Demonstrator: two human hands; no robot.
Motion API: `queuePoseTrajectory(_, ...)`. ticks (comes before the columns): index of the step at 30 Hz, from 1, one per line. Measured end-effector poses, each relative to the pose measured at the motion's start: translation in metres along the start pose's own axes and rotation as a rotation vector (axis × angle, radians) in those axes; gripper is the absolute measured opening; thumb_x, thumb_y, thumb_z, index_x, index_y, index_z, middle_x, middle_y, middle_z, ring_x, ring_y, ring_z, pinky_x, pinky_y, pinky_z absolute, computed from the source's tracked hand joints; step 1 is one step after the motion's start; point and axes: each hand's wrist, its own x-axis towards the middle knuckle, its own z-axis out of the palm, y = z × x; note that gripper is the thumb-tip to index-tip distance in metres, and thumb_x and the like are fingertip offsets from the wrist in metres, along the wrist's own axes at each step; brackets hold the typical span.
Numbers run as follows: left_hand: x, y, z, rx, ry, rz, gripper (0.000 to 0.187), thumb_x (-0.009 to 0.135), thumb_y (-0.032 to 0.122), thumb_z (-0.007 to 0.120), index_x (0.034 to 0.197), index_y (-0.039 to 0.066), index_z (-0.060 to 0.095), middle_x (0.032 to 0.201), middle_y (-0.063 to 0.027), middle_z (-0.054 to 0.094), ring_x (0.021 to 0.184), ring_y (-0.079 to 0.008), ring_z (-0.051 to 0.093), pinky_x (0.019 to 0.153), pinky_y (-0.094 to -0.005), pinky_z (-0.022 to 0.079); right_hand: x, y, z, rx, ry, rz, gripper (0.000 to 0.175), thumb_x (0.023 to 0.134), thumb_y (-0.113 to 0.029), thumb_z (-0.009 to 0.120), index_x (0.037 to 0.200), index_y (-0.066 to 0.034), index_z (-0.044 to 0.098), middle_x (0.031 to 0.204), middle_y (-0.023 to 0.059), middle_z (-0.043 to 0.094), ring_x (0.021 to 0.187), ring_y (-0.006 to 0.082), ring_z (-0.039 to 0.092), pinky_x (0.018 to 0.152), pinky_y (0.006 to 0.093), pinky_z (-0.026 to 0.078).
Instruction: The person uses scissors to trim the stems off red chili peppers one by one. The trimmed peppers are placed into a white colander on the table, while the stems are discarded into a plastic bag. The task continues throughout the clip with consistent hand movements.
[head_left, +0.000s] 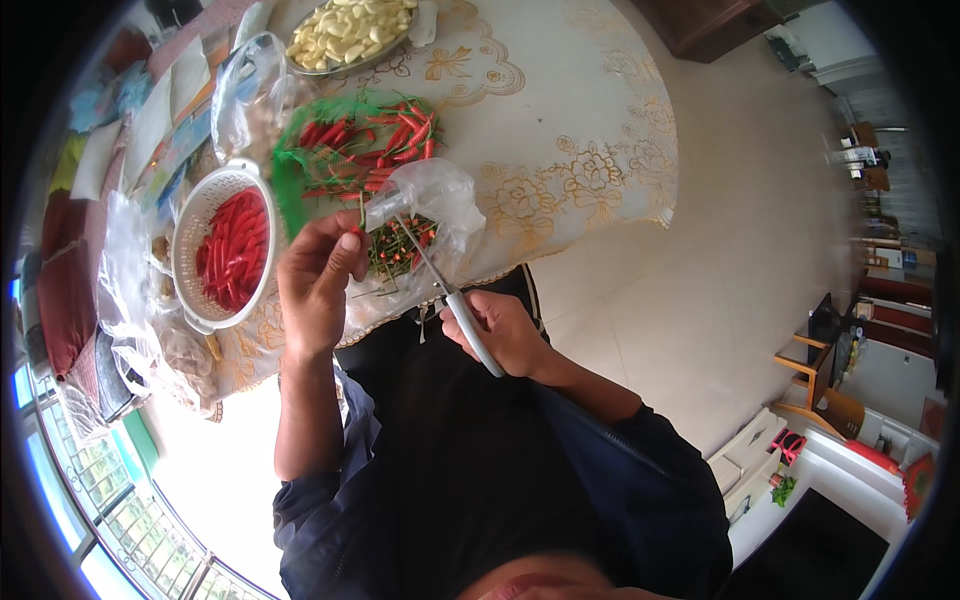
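Between the fingertips of my left hand (319, 281) is a red chili pepper (358, 231) with its green stem pointing up. My right hand (499, 330) grips white-handled scissors (466, 330), whose blades reach over a clear plastic bag (450, 191). Cut green chili stems (394, 251) with red tips lie on the plastic below the blades. Beyond them, a green mesh bag (289, 176) holds red chilies (409, 135) with stems. To the left, a white perforated basket (180, 259) contains stemless red chilies (234, 247).
A metal tray (319, 71) of peeled garlic cloves (352, 30) stands at the table's far side. Plastic bags (124, 277) and papers crowd the left side. The patterned tablecloth (570, 97) ends in a scalloped edge near my body. Tiled floor lies to the right.
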Motion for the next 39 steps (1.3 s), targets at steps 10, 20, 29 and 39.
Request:
queuePoseTrajectory(10, -0.006, -0.007, 0.0, -0.06, 0.058, -0.061, 0.014, 0.098, 0.004, 0.064, 0.11, -0.002, 0.061, 0.081, -0.004, 0.06, 0.066, -0.0106, 0.053, 0.064, -0.0242, 0.043, 0.001, 0.001, 0.001, -0.168, 0.04, -0.109, 0.022, 0.092, -0.019, 0.075, 0.093, 0.0, 0.063, 0.077, 0.0005, 0.065, 0.068, 0.0035, 0.057, 0.061, 0.0225, 0.047)
queuePoseTrajectory(20, -0.006, -0.009, 0.006, -0.086, 0.055, -0.048, 0.015, 0.096, 0.003, 0.065, 0.109, -0.003, 0.061, 0.086, -0.0065, 0.064, 0.07, -0.0127, 0.058, 0.066, -0.0259, 0.048, -0.002, -0.005, 0.001, -0.223, 0.041, -0.096, 0.022, 0.09, -0.015, 0.076, 0.098, 0.0021, 0.065, 0.076, -0.0012, 0.062, 0.068, 0.0023, 0.054, 0.061, 0.0214, 0.045)
queuePoseTrajectory(29, -0.004, -0.012, 0.004, -0.028, 0.043, -0.031, 0.014, 0.094, 0.001, 0.067, 0.107, -0.003, 0.062, 0.092, -0.0077, 0.066, 0.072, -0.0117, 0.061, 0.067, -0.0253, 0.05, 0.001, -0.017, 0.006, -0.583, 0.182, -0.291, 0.032, 0.084, -0.023, 0.081, 0.075, -0.0035, 0.057, 0.06, 0.0, 0.054, 0.054, 0.0054, 0.045, 0.049, 0.0273, 0.037)
queuePoseTrajectory(39, -0.01, -0.012, 0.003, -0.009, 0.047, -0.052, 0.014, 0.093, 0.0, 0.067, 0.106, -0.004, 0.063, 0.092, -0.0062, 0.067, 0.072, -0.0097, 0.06, 0.065, -0.0237, 0.049, 0.002, -0.014, 0.006, -0.585, 0.149, -0.288, 0.034, 0.085, -0.026, 0.081, 0.075, -0.0029, 0.057, 0.06, 0.0029, 0.053, 0.053, 0.0067, 0.046, 0.049, 0.029, 0.038)
